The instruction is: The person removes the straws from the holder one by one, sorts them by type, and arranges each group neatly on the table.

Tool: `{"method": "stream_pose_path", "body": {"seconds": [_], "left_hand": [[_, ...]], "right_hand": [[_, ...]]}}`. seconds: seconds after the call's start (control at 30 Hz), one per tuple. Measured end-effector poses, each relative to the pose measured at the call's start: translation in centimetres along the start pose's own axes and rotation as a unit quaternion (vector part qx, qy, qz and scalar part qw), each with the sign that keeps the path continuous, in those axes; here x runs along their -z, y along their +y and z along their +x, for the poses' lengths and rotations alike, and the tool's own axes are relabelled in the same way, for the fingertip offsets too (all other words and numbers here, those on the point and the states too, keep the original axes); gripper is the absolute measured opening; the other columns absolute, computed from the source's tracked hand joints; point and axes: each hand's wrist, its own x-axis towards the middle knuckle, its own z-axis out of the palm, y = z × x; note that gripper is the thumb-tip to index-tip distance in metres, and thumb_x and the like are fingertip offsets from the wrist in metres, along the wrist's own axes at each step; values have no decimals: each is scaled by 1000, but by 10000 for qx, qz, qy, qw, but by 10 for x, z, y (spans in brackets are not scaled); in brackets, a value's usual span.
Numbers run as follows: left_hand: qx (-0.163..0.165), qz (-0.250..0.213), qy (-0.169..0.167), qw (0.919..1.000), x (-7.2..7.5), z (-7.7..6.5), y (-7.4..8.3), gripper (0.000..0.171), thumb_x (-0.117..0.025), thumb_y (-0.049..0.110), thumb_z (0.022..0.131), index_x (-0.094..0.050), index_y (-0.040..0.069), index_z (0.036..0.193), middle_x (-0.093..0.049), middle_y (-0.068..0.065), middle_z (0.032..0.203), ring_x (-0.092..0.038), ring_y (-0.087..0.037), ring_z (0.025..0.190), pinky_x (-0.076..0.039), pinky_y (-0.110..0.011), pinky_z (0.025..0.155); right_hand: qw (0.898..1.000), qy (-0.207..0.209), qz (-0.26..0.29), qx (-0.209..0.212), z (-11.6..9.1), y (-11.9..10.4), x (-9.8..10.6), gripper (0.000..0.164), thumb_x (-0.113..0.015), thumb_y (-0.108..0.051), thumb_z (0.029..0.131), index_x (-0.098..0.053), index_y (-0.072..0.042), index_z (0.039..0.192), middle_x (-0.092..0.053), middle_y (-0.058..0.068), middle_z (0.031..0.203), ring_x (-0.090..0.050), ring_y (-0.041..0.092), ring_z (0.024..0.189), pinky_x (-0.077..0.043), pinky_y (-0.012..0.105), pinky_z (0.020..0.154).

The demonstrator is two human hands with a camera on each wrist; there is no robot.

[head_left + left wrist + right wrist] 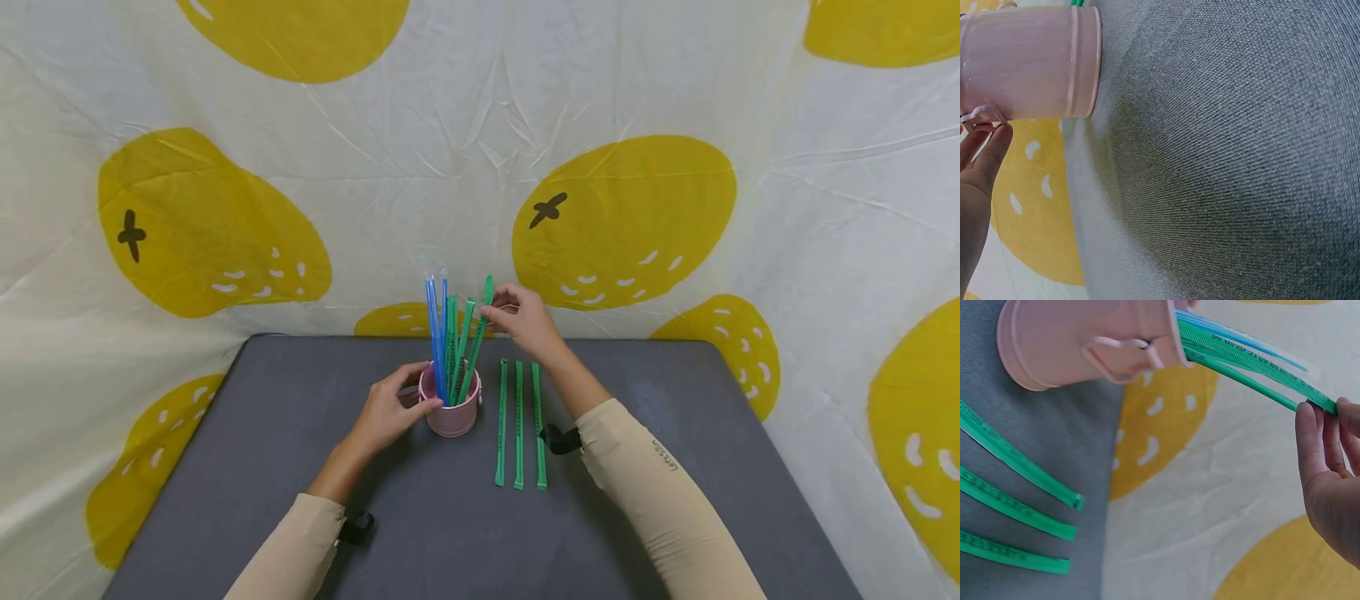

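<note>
A small pink bucket (452,421) with a wire-like side handle (1116,357) stands upright on the table. My left hand (390,407) holds it at the left, thumb by the front rim and fingers along the side. Inside lean several blue straws (435,333) in clear wrappers and several green-wrapped straws (451,333). My right hand (523,321) pinches one green-wrapped straw (476,350) near its top, above and to the right of the bucket. That straw's lower end is inside the bucket; in the right wrist view its printed wrapper (1272,369) slants out over the rim.
Three green-wrapped straws (519,425) lie side by side on the dark grey table (420,533), right of the bucket, under my right forearm's side. Behind the table's far edge hangs a white cloth (420,208) with yellow fruit prints.
</note>
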Motion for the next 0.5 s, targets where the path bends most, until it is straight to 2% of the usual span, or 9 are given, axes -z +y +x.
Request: {"method": "stream_pose_path", "body": {"seconds": [0.07,0.17,0.27,0.33,0.5], "left_hand": [[31,-40,-8,10000,0,0,8,64,-87,15,84,-59,1,140,-67,-23,133,-66,-41,121,-57,-59,96],[97,-41,-3,9999,-1,0,12,63,-86,9,84,-58,-4,139,-65,-27,132,-65,-45,121,-55,-63,97],[156,-31,-5,9999,-2,2,0,65,-87,10,83,-57,-2,140,-65,-26,133,-64,-44,122,-56,-63,97],[170,-28,-20,9998,-2,2,-6,66,-87,12,83,-57,0,141,-65,-25,134,-64,-43,123,-56,-61,97],[135,-96,-72,9998,0,1,-8,66,-87,18,84,-58,6,142,-66,-20,136,-65,-38,124,-58,-57,97]], "right_hand": [[9999,-1,142,70,1,-5,5,27,-68,-5,99,-59,7,122,-63,9,101,-71,11,85,-66,35,80],[9996,31,233,179,2,-14,12,26,-67,-3,100,-58,7,122,-62,6,99,-70,8,83,-66,38,81],[9988,116,295,363,1,-20,19,23,-66,-3,100,-59,8,119,-63,4,97,-70,7,81,-66,39,82],[9982,179,328,466,-1,-25,24,24,-66,-2,100,-59,9,119,-62,2,96,-70,7,81,-66,35,80],[9964,351,486,592,-6,-30,37,30,-65,-3,101,-56,13,124,-63,0,96,-70,7,82,-66,28,78]]}}
